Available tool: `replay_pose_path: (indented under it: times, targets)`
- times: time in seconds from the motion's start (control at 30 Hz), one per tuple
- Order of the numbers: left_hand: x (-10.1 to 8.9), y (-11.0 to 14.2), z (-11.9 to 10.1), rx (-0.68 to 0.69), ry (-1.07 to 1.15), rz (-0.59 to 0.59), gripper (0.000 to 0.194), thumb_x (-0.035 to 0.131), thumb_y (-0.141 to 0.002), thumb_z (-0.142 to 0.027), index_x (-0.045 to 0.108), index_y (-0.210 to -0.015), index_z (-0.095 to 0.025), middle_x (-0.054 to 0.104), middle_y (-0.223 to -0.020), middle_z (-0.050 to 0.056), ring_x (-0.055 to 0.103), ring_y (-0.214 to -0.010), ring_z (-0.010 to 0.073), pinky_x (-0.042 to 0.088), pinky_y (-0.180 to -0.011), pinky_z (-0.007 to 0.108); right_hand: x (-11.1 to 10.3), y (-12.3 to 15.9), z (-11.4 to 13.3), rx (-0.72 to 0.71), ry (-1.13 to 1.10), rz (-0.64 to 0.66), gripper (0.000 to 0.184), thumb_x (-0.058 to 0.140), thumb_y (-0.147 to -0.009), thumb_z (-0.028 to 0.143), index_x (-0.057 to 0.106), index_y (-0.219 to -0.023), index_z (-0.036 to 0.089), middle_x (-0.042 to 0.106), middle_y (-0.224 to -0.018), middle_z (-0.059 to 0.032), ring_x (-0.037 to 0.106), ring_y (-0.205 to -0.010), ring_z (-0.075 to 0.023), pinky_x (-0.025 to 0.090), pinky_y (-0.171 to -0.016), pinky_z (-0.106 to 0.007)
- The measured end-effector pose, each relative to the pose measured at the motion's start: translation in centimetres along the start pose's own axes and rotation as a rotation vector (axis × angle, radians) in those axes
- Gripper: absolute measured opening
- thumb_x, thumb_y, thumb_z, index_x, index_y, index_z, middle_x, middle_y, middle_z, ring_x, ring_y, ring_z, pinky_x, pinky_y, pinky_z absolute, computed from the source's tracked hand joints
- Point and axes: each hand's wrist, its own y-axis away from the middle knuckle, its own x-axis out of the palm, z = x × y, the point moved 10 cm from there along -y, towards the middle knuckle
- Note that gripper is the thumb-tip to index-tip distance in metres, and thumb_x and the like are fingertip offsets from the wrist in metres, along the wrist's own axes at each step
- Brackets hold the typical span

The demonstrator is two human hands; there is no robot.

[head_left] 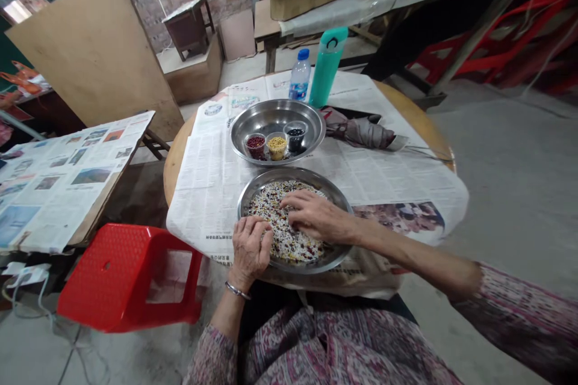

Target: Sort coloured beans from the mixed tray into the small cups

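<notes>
A steel plate (336, 192) heaped with mixed white, red and dark grains sits on the newspaper-covered round table in front of me. My left hand (250, 245) rests on its near-left rim with the fingers curled down onto the grains. My right hand (313, 214) lies over the middle of the heap, its fingers bent toward the left and touching the grains. Behind it stands a second steel plate (311, 117) with three small cups: red beans (255, 144), yellow grains (277, 144) and black beans (295, 133).
A small water bottle (300, 75) and a teal flask (328, 64) stand at the table's far side, with a folded umbrella (361, 130) on the right. A red plastic stool (129, 277) is at my left, beside a newspaper-covered board (58, 180).
</notes>
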Motion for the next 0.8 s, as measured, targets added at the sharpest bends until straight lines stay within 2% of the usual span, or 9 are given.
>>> replay_pose_path:
  times: [0.07, 0.17, 0.3, 0.4, 0.5, 0.57, 0.8]
  targets:
    - [0.0, 0.0, -0.2, 0.014, -0.006, 0.009, 0.026, 0.037, -0.1, -0.024, 0.061, -0.092, -0.02, 0.065, -0.098, 0.007, 0.056, -0.097, 0.0218, 0.043, -0.089, 0.04, -1.7, 0.0, -1.8, 0.106, 0.034, -0.112, 0.018, 0.055, -0.083, 0.01, 0.07, -0.086, 0.021, 0.065, -0.107, -0.0098, 0.056, -0.107, -0.0245, 0.047, -0.094, -0.042]
    - [0.2, 0.0, -0.3, 0.019, -0.016, 0.023, 0.029, 0.036, -0.101, -0.024, 0.062, -0.088, -0.02, 0.066, -0.094, 0.006, 0.055, -0.095, 0.0214, 0.041, -0.088, 0.04, -3.9, -0.7, -3.1, 0.219, 0.039, -0.221, 0.017, 0.053, -0.09, 0.019, 0.07, -0.09, 0.021, 0.068, -0.094, -0.008, 0.06, -0.092, -0.0216, 0.05, -0.083, -0.037]
    - [0.2, 0.0, -0.2, 0.021, -0.018, 0.021, 0.03, 0.036, -0.101, -0.025, 0.061, -0.085, -0.02, 0.066, -0.093, 0.005, 0.055, -0.093, 0.0211, 0.041, -0.086, 0.04, -8.0, -3.0, -5.7, 0.41, 0.091, -0.364, 0.021, 0.052, -0.093, 0.027, 0.072, -0.093, 0.021, 0.072, -0.094, -0.0064, 0.064, -0.086, -0.0206, 0.049, -0.077, -0.036]
    - [0.4, 0.1, -0.1, 0.023, -0.031, 0.032, 0.031, 0.036, -0.101, -0.025, 0.061, -0.084, -0.019, 0.066, -0.092, 0.005, 0.055, -0.092, 0.021, 0.04, -0.085, 0.04, -10.1, -5.2, -9.6, 0.604, 0.146, -0.351, 0.023, 0.053, -0.09, 0.027, 0.075, -0.095, 0.021, 0.074, -0.097, -0.0077, 0.065, -0.089, -0.0231, 0.048, -0.075, -0.037]
    - [0.6, 0.1, 0.0, 0.019, -0.051, 0.049, 0.032, 0.036, -0.102, -0.027, 0.061, -0.083, -0.019, 0.066, -0.09, 0.005, 0.054, -0.09, 0.0207, 0.04, -0.084, 0.04, -10.0, -7.4, -13.5, 0.752, 0.195, -0.211, 0.025, 0.054, -0.087, 0.025, 0.077, -0.097, 0.021, 0.074, -0.099, -0.0097, 0.065, -0.094, -0.0266, 0.048, -0.075, -0.038]
    - [0.6, 0.1, 0.0, 0.013, -0.063, 0.052, 0.033, 0.036, -0.102, -0.028, 0.061, -0.083, -0.019, 0.065, -0.089, 0.005, 0.053, -0.089, 0.0203, 0.04, -0.084, 0.04, -9.3, -8.7, -15.1, 0.779, 0.238, -0.123, 0.025, 0.056, -0.086, 0.024, 0.077, -0.099, 0.021, 0.074, -0.103, -0.0109, 0.064, -0.099, -0.028, 0.047, -0.077, -0.038]
    - [0.7, 0.0, -0.1, 0.022, -0.072, 0.064, 0.035, 0.033, -0.102, -0.028, 0.06, -0.081, -0.019, 0.064, -0.087, 0.005, 0.052, -0.087, 0.0204, 0.04, -0.082, 0.039, -6.7, -10.4, -17.1, 0.817, 0.337, 0.051, 0.032, 0.06, -0.083, 0.026, 0.074, -0.111, 0.023, 0.072, -0.111, -0.0124, 0.061, -0.107, -0.0292, 0.046, -0.078, -0.037]
